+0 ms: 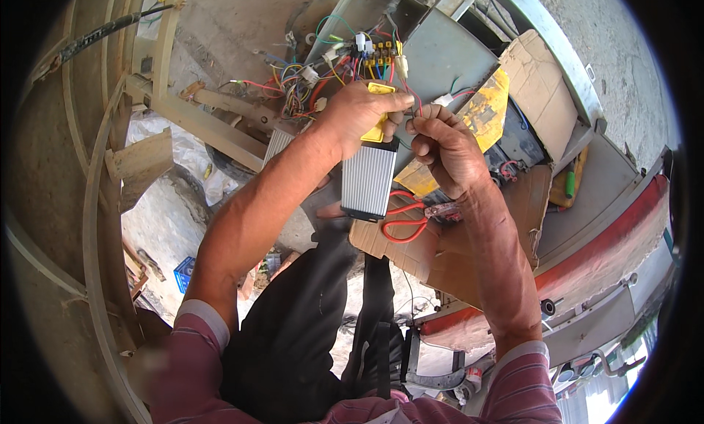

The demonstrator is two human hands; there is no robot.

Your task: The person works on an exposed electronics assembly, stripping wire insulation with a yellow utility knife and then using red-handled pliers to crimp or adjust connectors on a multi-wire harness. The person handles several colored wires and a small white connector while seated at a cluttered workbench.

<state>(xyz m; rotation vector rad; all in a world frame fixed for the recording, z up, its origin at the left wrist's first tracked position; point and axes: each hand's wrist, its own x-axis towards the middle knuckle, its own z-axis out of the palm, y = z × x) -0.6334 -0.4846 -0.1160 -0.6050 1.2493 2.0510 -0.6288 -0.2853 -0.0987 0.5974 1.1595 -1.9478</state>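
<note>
My left hand [353, 110] is closed around a flat yellow piece [375, 130], whose kind is partly hidden by the fingers. Its thumb and fingertips pinch close to my right hand's. Thin red wire [419, 100] runs down from a white connector [401, 67] to the closed fingers of my right hand [449, 147]. Just below the left hand is a silver finned controller box [369, 180] with black ends. Behind both hands spreads a tangle of coloured wires [297, 86] with white plugs, beside a terminal block [379, 54] with yellow parts.
Red-handled pliers or scissors [405, 222] lie on cardboard [458, 251] right of the box. A worn yellow panel [485, 116] and grey metal sheet [447, 53] are on the right. Metal frame bars [209, 127] stand at left. A green-handled tool [570, 182] lies far right.
</note>
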